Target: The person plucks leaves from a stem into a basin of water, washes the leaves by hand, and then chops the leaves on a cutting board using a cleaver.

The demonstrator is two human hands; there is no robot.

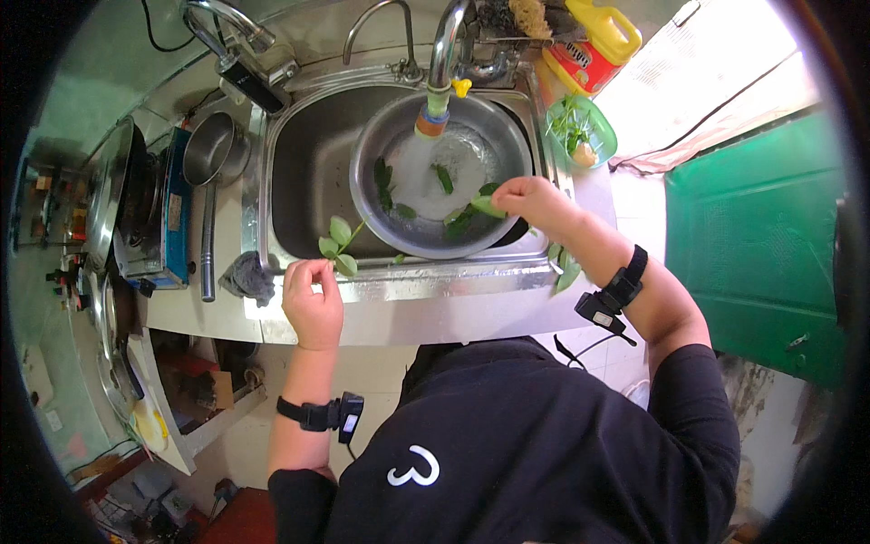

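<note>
My left hand (313, 302) pinches a leafy green sprig (340, 245) over the front rim of the steel sink (306, 156). Between the fingertips of my right hand (537, 207) is a single green leaf (487, 205), held at the right inside edge of a round metal basin (370, 221). The basin sits in the right part of the sink and contains water with several loose green leaves (443, 178). Directly above it hangs the faucet (442, 47), and water seems to run from its outlet. More leaves (566, 272) lie on the counter below my right forearm.
A green plastic bowl (605, 136) with herbs stands right of the sink, near a yellow bottle (595, 47). On the left are a steel saucepan (212, 153), a grey cloth (250, 277) and a stove (173, 211). A second faucet (231, 41) rises at the back left.
</note>
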